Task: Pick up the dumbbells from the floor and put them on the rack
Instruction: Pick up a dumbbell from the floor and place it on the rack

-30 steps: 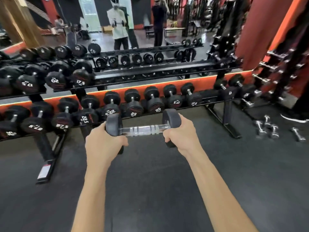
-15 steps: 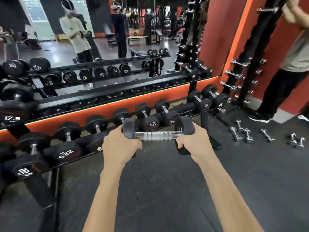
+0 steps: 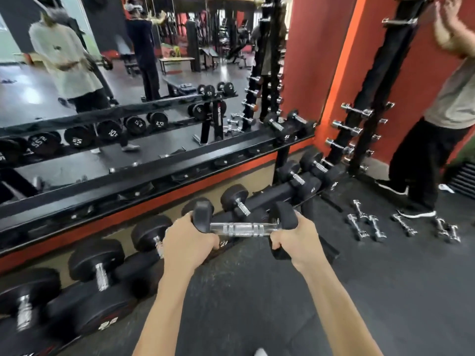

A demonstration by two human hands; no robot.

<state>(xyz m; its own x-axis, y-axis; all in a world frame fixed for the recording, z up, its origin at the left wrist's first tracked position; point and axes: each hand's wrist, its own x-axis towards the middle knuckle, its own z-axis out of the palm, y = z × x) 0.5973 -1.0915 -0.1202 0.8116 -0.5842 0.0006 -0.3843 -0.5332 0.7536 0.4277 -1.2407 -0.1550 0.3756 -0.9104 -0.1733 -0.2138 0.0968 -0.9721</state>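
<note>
I carry a black dumbbell (image 3: 241,228) with a chrome knurled handle, held level in front of me. My left hand (image 3: 186,244) grips its left head and my right hand (image 3: 295,238) grips its right head. It hangs just above the lower shelf of the long black dumbbell rack (image 3: 159,173), near the shelf's right end, where other black dumbbells (image 3: 100,268) lie in a row. The upper shelf right in front of me is bare.
Several small chrome dumbbells (image 3: 365,224) lie on the dark floor at the right. A person (image 3: 437,129) stands at an upright rack (image 3: 359,119) of chrome dumbbells by the red wall. A mirror behind the rack reflects the gym.
I have walked right along the rack and come closer to it, with the dumbbell still in both hands. The person and the upright rack have come into view on the right.
</note>
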